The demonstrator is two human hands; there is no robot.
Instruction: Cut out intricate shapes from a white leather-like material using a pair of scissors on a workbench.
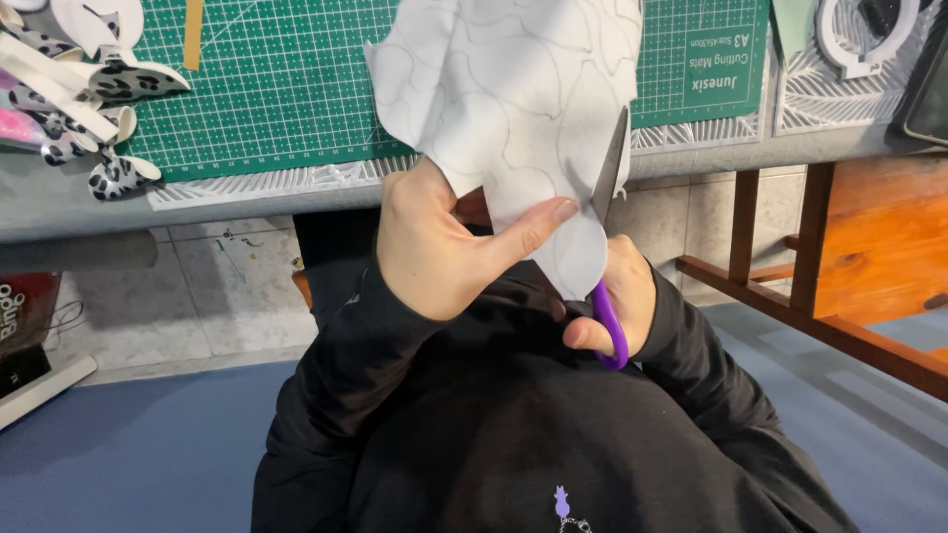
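Pinched paper [513, 99] in left hand [444, 247] above table [79, 197] edge; gripped scissors [610, 237] in right hand [622, 296], blades at sheet's right edge; risked wandering off traced lines should limp paper sag.

Even, soft light falls from above, bright on the white line-marked paper sheet [513, 109] and the green gridded cutting mat [286, 89]. The black long-sleeved top [513, 434] stays dark, its folds hard to read. Shadows are faint. Focus is sharp throughout, with slight bending at the edges.
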